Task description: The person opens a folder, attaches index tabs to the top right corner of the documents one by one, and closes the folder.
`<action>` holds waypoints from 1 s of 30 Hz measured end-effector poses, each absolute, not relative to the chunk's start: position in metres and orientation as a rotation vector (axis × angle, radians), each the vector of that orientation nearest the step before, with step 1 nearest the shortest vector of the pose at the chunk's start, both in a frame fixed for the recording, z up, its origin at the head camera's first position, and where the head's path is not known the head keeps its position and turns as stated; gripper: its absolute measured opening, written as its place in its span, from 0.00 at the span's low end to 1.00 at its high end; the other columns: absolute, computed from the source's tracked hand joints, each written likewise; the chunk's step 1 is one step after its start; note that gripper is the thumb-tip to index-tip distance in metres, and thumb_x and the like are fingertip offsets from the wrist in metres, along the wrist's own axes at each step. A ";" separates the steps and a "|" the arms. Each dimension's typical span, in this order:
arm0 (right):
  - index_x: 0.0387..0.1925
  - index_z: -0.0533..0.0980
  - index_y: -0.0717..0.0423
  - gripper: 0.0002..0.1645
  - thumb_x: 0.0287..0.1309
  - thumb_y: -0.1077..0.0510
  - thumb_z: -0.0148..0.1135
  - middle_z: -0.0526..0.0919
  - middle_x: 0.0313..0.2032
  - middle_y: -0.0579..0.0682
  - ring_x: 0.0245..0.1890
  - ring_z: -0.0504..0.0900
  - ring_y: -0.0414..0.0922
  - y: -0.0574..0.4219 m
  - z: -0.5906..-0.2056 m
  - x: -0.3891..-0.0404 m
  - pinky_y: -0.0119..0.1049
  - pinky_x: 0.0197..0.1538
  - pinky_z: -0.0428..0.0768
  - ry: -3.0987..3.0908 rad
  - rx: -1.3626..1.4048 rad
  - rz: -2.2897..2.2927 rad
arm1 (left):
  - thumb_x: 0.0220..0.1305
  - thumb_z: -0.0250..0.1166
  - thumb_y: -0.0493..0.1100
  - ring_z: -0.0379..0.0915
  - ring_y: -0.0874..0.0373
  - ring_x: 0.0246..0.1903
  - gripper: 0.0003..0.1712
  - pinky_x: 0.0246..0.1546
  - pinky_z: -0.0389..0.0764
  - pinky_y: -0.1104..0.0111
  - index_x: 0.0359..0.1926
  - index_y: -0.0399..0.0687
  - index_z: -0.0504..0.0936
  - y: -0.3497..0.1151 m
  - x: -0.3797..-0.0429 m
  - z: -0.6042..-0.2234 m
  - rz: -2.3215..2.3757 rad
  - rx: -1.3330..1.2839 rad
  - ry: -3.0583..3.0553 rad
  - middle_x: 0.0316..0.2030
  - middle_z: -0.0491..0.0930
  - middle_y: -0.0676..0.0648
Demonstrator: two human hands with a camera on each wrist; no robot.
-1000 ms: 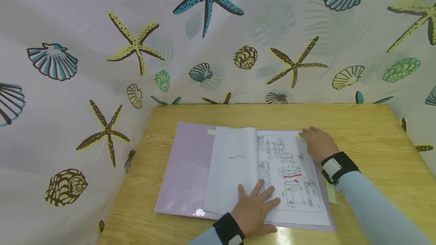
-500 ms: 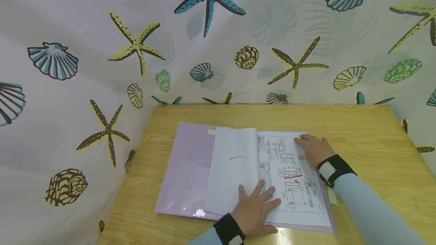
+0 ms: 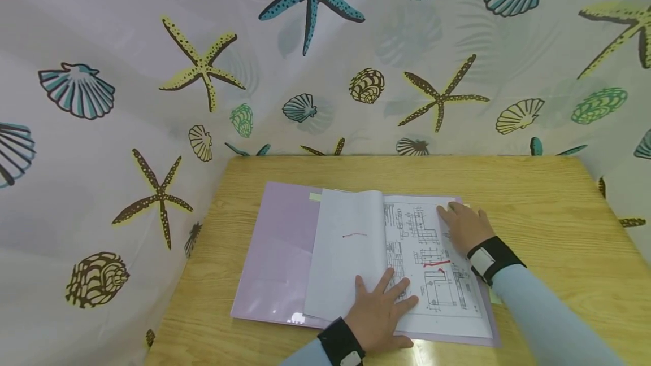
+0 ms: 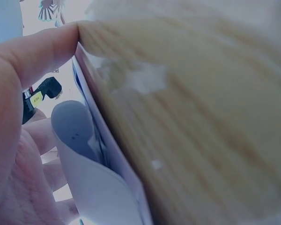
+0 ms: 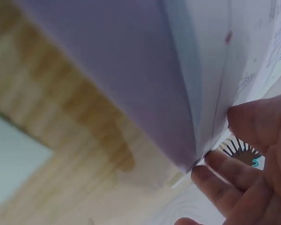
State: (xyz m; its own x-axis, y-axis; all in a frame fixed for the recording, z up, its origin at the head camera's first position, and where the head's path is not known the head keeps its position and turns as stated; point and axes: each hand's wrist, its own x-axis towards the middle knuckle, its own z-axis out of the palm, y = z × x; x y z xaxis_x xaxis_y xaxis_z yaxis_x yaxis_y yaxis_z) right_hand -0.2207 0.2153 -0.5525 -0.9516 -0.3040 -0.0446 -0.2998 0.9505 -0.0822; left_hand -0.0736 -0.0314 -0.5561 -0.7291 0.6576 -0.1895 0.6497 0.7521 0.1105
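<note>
A lilac folder (image 3: 287, 253) lies spread on the wooden table, holding sheets of printed technical drawings (image 3: 432, 309) marked in red. One turned sheet (image 3: 343, 258) lies over to the left, its fold rounded. My left hand (image 3: 378, 318) rests flat with spread fingers across the lower middle of the pages. In the left wrist view, its thumb (image 4: 51, 47) reaches the folder's near edge beside the curled paper (image 4: 91, 183). At the upper right page corner is my right hand (image 3: 465, 227). The right wrist view shows its thumb (image 5: 253, 119) touching the sheet, with fingertips (image 5: 208, 176) at the corner edge.
A pale green tab (image 3: 494, 296) sticks out by the folder's right side, and another tab (image 3: 315, 197) shows at the upper left. Bare table (image 3: 554, 202) extends right of the folder. A curtain (image 3: 325, 95) printed with shells and starfish hangs behind and at the sides.
My right hand has shifted slightly left and toward me from the corner's outer edge onto the upper right of the page. The left hand stays where it was.
</note>
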 end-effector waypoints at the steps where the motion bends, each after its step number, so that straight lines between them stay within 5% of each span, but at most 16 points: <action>1: 0.62 0.66 0.56 0.29 0.57 0.64 0.56 0.65 0.59 0.66 0.58 0.62 0.65 0.216 -0.554 -0.220 0.70 0.53 0.52 3.047 -0.463 -0.117 | 0.43 0.50 0.80 0.35 0.47 0.68 0.46 0.41 0.55 0.28 0.65 0.74 0.59 -0.031 -0.074 -0.556 0.056 1.035 2.734 0.69 0.49 0.56; 30: 0.63 0.62 0.61 0.28 0.61 0.59 0.50 0.60 0.62 0.67 0.60 0.58 0.65 0.222 -0.563 -0.216 0.72 0.53 0.49 3.090 -0.330 -0.132 | 0.44 0.51 0.79 0.34 0.46 0.68 0.46 0.41 0.53 0.27 0.65 0.72 0.60 -0.031 -0.073 -0.556 0.087 1.043 2.728 0.69 0.49 0.55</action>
